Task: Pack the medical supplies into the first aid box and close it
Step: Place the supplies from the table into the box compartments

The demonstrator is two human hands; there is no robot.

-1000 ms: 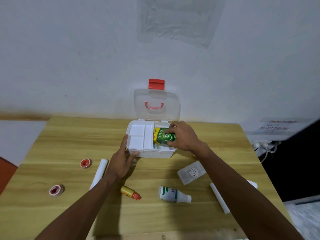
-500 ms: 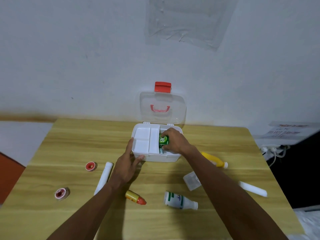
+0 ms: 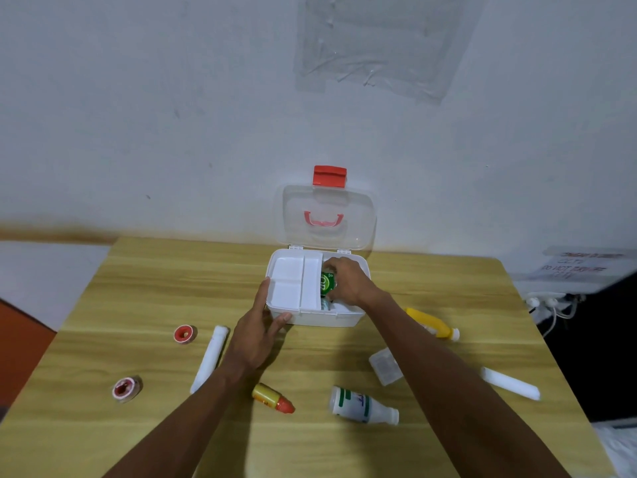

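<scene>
White box (image 3: pixel 331 318) sits open near the table's (image 3: pixel 138 270) far edge, clear lid (image 3: pixel 327 215) upright against the wall, red latch (image 3: pixel 329 175) on top. Right hand (image 3: pixel 348 282) reaches into the right compartment, fingers curled around a green carton (image 3: pixel 327 281), partly down inside. Left hand (image 3: pixel 256 334) loosely open, thumb on the box's left wall, fingers against its front corner, holding nothing else. White tray (image 3: pixel 296 282) fills the box's left part. Loose on the table: two tape rolls (image 3: pixel 184 334) (image 3: pixel 126 388), white tube (image 3: pixel 210 357), small yellow bottle with red cap (image 3: pixel 273 398), white bottle (image 3: pixel 362 406), clear pouch (image 3: pixel 384 366), yellow bottle (image 3: pixel 432 324), another white tube (image 3: pixel 510 383).
</scene>
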